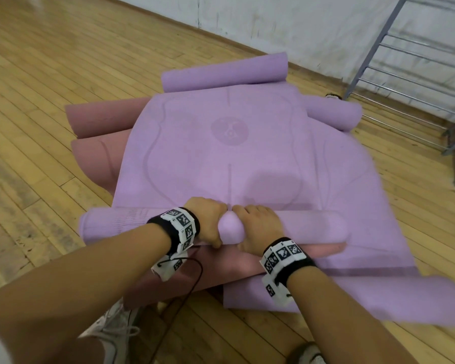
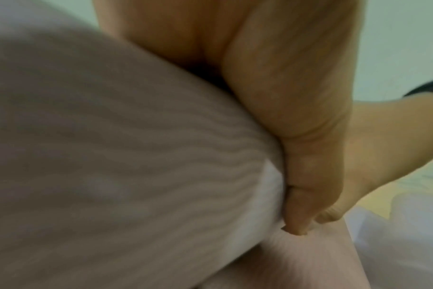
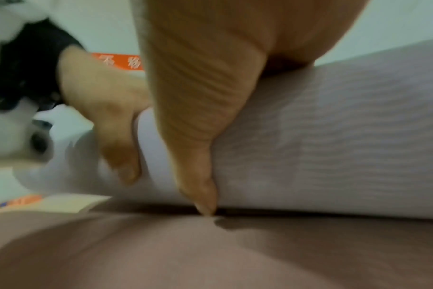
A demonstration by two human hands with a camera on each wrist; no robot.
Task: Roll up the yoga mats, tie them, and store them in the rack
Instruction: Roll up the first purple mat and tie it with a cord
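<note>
While the lilac mat (image 1: pixel 247 143) lies unrolled on the pile of mats, stretching away toward the rack (image 1: pixel 418 61), the left hand (image 1: pixel 208 223) and right hand (image 1: pixel 259 229) curl side by side round the middle of its roll (image 1: pixel 313 228), whose long axis runs crosswise.

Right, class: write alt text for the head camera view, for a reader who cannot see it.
Two hands, left hand and right hand, grip the rolled near end of a lilac yoga mat lying on a pile of lilac and pink mats on a wooden floor. A metal rack stands at upper right.
</note>
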